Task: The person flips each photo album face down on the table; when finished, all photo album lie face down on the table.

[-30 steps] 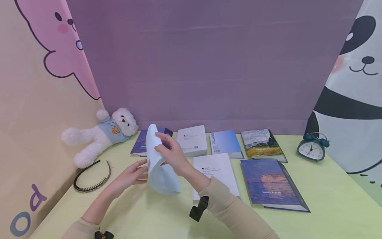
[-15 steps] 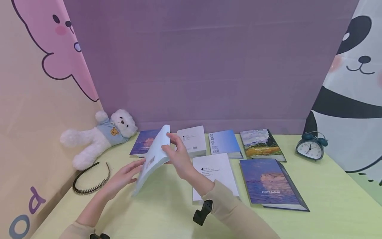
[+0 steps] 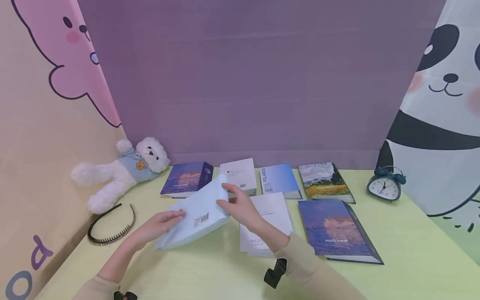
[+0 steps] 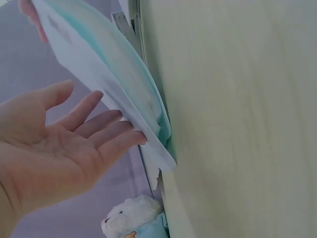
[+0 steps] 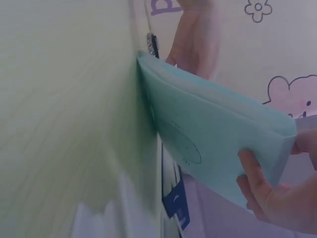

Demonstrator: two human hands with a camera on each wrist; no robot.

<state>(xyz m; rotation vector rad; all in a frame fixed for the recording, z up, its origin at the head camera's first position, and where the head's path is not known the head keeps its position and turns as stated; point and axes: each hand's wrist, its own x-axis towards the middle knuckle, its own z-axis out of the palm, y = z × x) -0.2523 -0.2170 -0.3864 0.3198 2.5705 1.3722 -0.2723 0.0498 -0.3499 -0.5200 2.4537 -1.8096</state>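
Note:
A light blue book [image 3: 204,200] with a barcode on its upward face is tilted over the table in the head view, its right end raised. My right hand [image 3: 241,208] grips that raised end; in the right wrist view, fingers of this hand [image 5: 277,198] show on both sides of the book [image 5: 213,129]. My left hand [image 3: 159,225] lies along the left part of the cover. Seen from the left wrist, that hand [image 4: 64,144] has its palm up and fingers loosely extended, fingertips right at the book's cover [image 4: 74,54]. The book's low edge is close over the table.
A white book [image 3: 268,216] and a photo album [image 3: 337,229] lie on the right. Behind stand another photo album [image 3: 185,179], a white book [image 3: 238,171], a blue Polaroid book [image 3: 281,177] and a landscape-covered one [image 3: 324,179]. Around are a teddy [image 3: 136,166], headband [image 3: 112,237] and alarm clock [image 3: 384,185].
The light blue book has swung from upright and bent to a flatter tilt, its barcode face turning upward. My right hand has moved right and lower with it; the left has shifted along the cover.

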